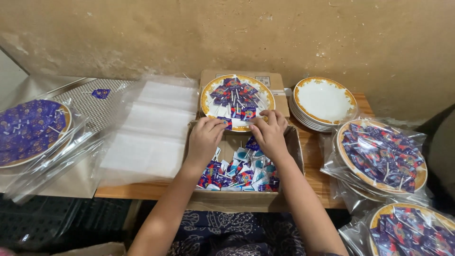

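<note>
Hands: left hand (207, 134) pinching lollipop (226, 123), right hand (268, 131) pinching wrapper (247, 114); plate stack (324, 102) nearby.

Bagged candy plates (381, 154) crowd the right edge, and stacked gold-rimmed white plates (324, 100) block the upper right. Flat clear plastic sheets (154, 128) left of centre leave low passage.

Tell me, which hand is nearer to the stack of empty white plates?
Right. The right hand is just left of the stack of empty plates; the left hand is farther left, beyond the right one.
</note>
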